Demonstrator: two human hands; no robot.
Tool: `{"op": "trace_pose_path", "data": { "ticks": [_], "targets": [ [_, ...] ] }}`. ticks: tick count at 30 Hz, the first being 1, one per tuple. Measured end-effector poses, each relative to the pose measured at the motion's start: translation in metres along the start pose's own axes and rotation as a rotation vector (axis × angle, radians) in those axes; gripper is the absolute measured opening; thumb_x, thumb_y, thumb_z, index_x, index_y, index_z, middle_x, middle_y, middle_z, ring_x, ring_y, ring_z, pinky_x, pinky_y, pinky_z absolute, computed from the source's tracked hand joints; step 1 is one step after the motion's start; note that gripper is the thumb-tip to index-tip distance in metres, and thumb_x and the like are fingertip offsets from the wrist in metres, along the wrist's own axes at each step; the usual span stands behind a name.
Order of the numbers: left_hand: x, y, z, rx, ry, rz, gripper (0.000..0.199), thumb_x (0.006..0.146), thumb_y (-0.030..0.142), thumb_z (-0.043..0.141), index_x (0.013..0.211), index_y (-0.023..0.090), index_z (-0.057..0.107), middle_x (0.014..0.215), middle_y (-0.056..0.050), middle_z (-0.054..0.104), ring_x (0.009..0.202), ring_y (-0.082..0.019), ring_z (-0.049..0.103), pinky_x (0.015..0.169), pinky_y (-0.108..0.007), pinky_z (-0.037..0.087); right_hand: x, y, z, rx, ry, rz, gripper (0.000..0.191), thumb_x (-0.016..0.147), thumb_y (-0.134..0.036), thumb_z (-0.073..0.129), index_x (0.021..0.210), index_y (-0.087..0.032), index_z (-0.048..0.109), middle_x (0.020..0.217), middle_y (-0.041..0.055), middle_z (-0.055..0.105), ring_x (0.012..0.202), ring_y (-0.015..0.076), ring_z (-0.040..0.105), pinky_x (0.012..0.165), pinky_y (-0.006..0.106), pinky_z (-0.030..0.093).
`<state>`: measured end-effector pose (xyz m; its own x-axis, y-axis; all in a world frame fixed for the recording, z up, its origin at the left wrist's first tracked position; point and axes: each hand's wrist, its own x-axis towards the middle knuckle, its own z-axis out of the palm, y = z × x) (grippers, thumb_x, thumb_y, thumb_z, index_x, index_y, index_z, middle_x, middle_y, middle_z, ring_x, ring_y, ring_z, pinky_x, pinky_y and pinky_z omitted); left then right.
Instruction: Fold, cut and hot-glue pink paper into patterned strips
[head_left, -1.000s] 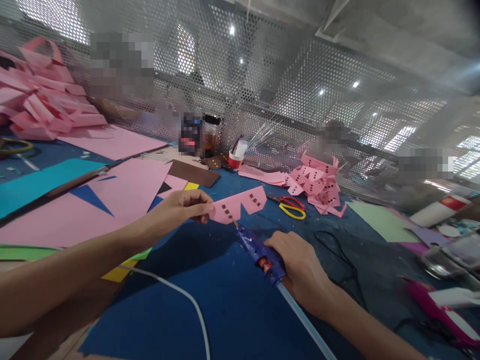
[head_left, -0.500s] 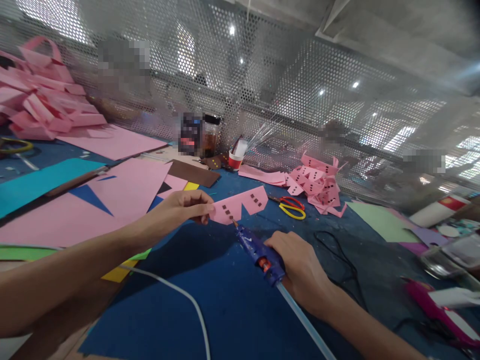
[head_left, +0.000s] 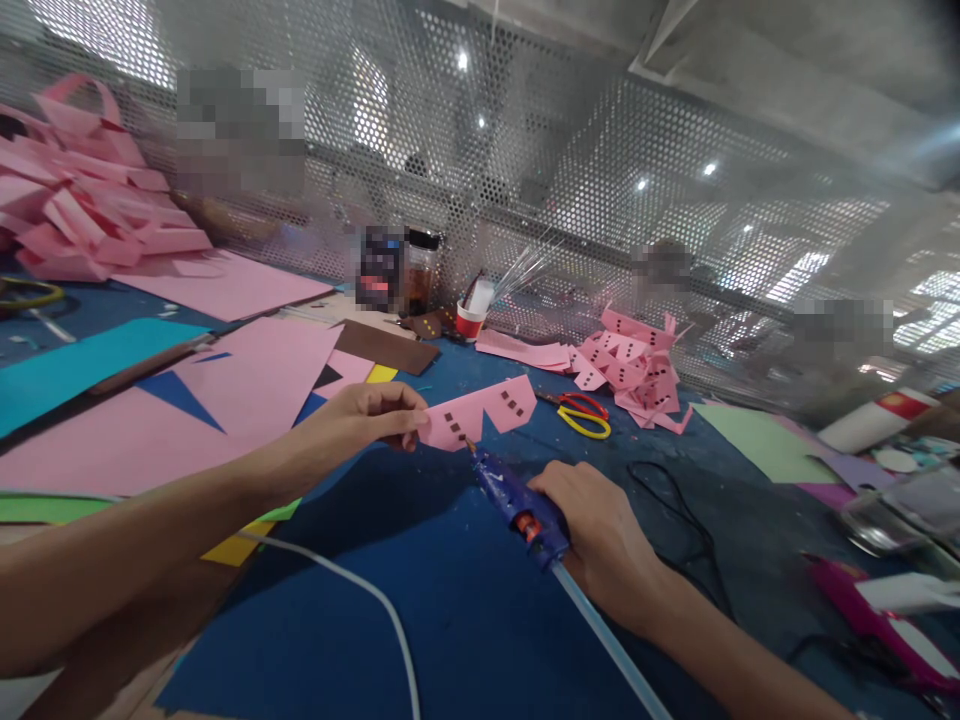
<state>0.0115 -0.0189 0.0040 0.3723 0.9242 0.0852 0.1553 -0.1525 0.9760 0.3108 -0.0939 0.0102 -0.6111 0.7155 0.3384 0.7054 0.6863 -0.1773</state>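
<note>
Your left grip (head_left: 386, 413) has pink notched strip (head_left: 471, 412) pinched at its left end, above worktop (head_left: 750, 550). Right grip (head_left: 600, 520) clamped round glue gun (head_left: 517, 500), nozzle at strip's lower edge.

Clock positions are read from the centre of the view. Mesh (head_left: 555, 110): 12 o'clock, standing behind the table (head_left: 330, 640). Cup (head_left: 470, 323), red and white: 12 o'clock, near centre; clear sticks (head_left: 521, 270) fan out toward its 1 o'clock. Jar (head_left: 421, 275), dark lid fitted: 11 o'clock. Teal sheet (head_left: 82, 365): 9 o'clock, flat. White cable (head_left: 375, 590): 7 o'clock, curved. Scissors (head_left: 589, 432), red and yellow handles: 4 o'clock. White tube (head_left: 862, 422), red band: 3 o'clock, lying down.
</note>
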Motion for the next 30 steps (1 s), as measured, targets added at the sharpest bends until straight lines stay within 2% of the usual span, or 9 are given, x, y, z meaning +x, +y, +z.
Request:
{"op": "trace_pose_path", "data": {
  "ticks": [12,30],
  "targets": [
    [-0.0018,0.0041,0.0014,0.002,0.02,-0.012,0.021,0.087,0.039,0.066,0.082,0.019,0.068,0.074,-0.001,0.064,0.071,-0.014,0.057,0.071,-0.027,0.044,0.0007,-0.0026,-0.0006,0.004,0.005,-0.027,0.013,0.099,-0.027,0.048,0.098,-0.019,0.058,0.09,0.0052,0.064,0.074,0.019,0.051,0.069,0.032,0.03],
    [-0.0009,0.0054,0.0018,-0.018,0.011,-0.02,0.02,0.086,0.039,0.067,0.082,0.019,0.067,0.075,-0.001,0.064,0.072,-0.014,0.057,0.07,-0.027,0.045,0.0003,-0.0024,-0.0021,-0.005,0.02,-0.015,0.011,0.097,-0.025,0.049,0.098,-0.019,0.058,0.09,0.0051,0.064,0.074,0.0191,0.052,0.07,0.033,0.031]
  ]
}}
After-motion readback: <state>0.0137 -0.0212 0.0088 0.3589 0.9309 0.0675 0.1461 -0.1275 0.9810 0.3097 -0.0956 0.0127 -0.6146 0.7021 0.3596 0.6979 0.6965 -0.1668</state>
